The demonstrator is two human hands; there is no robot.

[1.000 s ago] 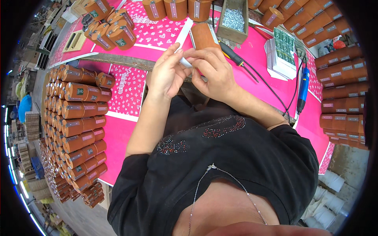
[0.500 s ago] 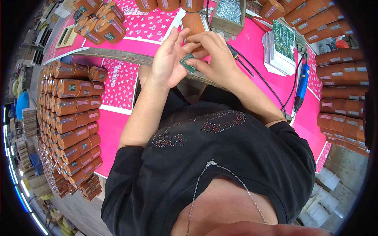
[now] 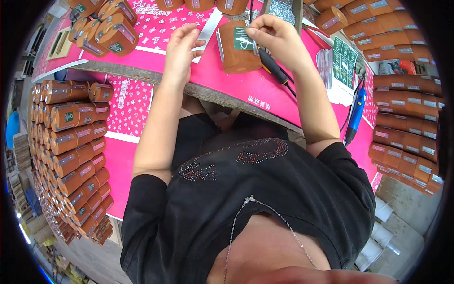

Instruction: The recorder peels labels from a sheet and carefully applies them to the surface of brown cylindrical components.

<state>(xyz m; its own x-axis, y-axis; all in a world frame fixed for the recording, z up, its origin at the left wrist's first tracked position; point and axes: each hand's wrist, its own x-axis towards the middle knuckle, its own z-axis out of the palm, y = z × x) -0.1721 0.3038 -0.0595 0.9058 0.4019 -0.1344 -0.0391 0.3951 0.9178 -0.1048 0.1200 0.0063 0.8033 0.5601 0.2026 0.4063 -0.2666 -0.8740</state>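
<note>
On the pink tabletop, a brown round wooden container (image 3: 235, 60) lies in front of me, metal strips along its sides. A small green label (image 3: 240, 41) with white print rests against its surface. My right hand (image 3: 279, 40) is closed, thumb and index finger pinching at the label's right edge. To the left of the container, my left hand (image 3: 181, 51) is raised above the table with loosely bent fingers apart, holding nothing. A black-handled tool (image 3: 274, 68) lies just right of the container, partly under my right hand.
Brown containers are stacked at left (image 3: 78, 132) and at right (image 3: 406, 104); a bunch (image 3: 111, 33) sits back left. A wooden box of small metal pieces (image 3: 283, 10) stands behind. Green label sheets (image 3: 344, 61) and a blue corded tool (image 3: 355, 116) lie to the right.
My hands have separated. The right moved up and right, bringing the green label to the container; the left moved left, off the label. The container is now in clear view.
</note>
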